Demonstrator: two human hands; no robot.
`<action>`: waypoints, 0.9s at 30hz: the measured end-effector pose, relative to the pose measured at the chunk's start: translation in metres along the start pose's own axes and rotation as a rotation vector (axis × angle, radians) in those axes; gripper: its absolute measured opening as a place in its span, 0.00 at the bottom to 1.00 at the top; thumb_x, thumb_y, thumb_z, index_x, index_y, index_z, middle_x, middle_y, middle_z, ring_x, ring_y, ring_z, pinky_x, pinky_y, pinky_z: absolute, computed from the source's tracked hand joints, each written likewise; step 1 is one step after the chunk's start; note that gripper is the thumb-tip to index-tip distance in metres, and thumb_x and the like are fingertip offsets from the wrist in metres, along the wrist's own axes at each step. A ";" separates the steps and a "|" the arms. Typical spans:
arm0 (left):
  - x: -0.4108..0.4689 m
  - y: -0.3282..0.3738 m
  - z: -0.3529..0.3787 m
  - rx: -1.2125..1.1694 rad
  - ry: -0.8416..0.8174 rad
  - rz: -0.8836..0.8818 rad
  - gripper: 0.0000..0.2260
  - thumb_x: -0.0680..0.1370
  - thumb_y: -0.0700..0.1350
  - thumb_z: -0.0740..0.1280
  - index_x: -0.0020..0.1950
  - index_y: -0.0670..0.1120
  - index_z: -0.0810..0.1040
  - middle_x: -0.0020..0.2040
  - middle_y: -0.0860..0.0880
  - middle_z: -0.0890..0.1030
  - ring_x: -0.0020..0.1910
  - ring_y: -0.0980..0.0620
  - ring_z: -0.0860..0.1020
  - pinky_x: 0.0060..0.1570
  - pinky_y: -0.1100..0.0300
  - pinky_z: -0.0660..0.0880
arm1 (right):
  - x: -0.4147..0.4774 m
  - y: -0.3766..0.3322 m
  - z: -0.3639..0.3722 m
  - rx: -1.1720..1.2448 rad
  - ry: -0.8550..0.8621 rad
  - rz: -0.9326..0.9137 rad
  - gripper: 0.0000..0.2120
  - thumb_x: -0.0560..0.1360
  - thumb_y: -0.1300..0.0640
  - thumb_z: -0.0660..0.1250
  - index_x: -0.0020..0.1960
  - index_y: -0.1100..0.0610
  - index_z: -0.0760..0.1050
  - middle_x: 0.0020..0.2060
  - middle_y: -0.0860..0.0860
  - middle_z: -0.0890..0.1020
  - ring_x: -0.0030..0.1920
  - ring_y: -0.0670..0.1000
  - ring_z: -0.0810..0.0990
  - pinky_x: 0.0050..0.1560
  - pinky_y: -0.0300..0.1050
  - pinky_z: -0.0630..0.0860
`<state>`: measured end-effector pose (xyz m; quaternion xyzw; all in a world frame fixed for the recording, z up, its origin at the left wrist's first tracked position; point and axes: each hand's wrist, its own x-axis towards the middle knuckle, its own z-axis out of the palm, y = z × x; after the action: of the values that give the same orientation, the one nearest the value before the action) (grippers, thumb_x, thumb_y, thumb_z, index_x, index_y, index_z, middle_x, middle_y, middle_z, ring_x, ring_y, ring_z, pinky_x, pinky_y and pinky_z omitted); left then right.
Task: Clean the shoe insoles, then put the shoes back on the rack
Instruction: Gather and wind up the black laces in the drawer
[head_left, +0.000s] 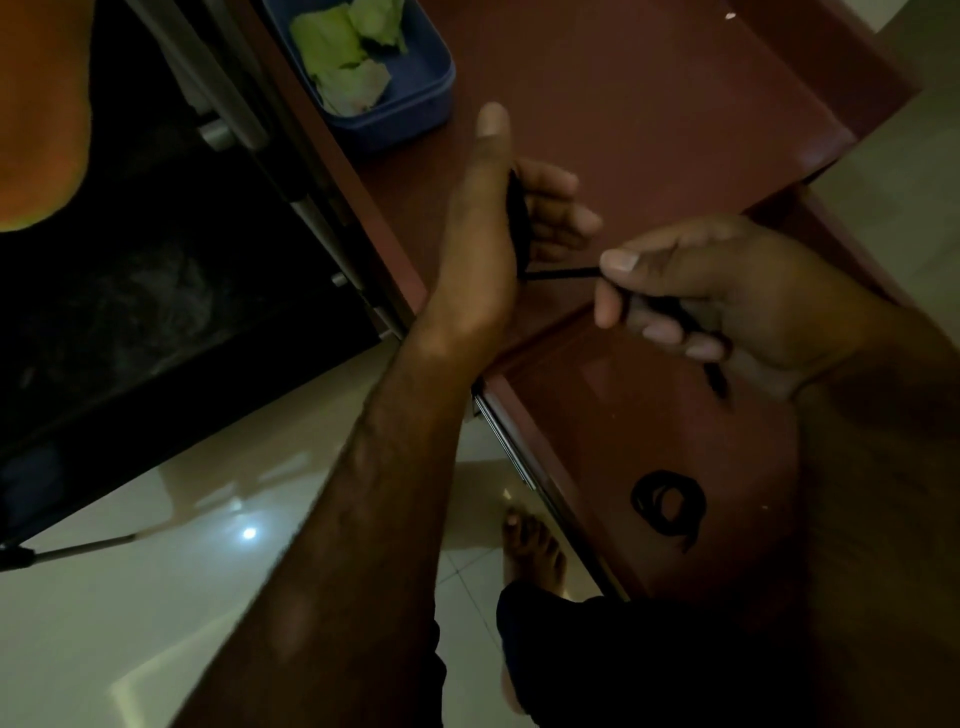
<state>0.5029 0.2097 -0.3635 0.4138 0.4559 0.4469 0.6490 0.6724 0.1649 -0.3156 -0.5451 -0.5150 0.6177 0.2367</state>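
Winding black lace (558, 274) between both hands over red-brown cabinet top (649, 130)

Left hand (498, 218) wrapped around a dark bundle (518, 218), thumb up; right hand (727, 296) pinching lace between thumb and fingers, lace taut from bundle to pinch, loose end trailing past palm. Second coiled lace (667, 504) lying on cabinet nearer the body. Blue tub (415, 104) with green cloth (348, 52) at far edge

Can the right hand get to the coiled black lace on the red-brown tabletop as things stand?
Probably not yet: the right hand is closed on a taut black lace running to the left hand. The path to the coiled black lace looks clear; the hand is just occupied.
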 end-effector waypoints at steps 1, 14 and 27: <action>0.000 -0.002 0.002 0.095 -0.016 -0.018 0.36 0.86 0.62 0.45 0.47 0.35 0.80 0.40 0.37 0.83 0.39 0.42 0.81 0.48 0.47 0.77 | -0.001 -0.002 -0.001 0.046 0.032 -0.039 0.17 0.77 0.50 0.64 0.35 0.58 0.81 0.23 0.51 0.69 0.24 0.49 0.60 0.24 0.40 0.53; -0.009 0.010 -0.007 -0.434 -0.885 -0.329 0.49 0.76 0.75 0.32 0.37 0.36 0.76 0.29 0.37 0.78 0.26 0.42 0.79 0.31 0.53 0.74 | 0.022 0.008 0.008 -0.095 0.371 -0.201 0.12 0.83 0.55 0.67 0.42 0.57 0.81 0.33 0.54 0.81 0.33 0.46 0.77 0.38 0.45 0.76; -0.008 -0.002 0.003 -0.720 -0.377 -0.102 0.31 0.84 0.58 0.44 0.56 0.34 0.75 0.49 0.35 0.84 0.54 0.37 0.82 0.56 0.50 0.78 | 0.038 0.030 0.010 0.016 0.105 0.055 0.08 0.82 0.68 0.62 0.54 0.60 0.79 0.42 0.56 0.86 0.43 0.57 0.87 0.47 0.54 0.86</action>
<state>0.5047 0.2007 -0.3628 0.2116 0.1632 0.4614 0.8460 0.6604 0.1831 -0.3598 -0.5889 -0.4817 0.5986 0.2506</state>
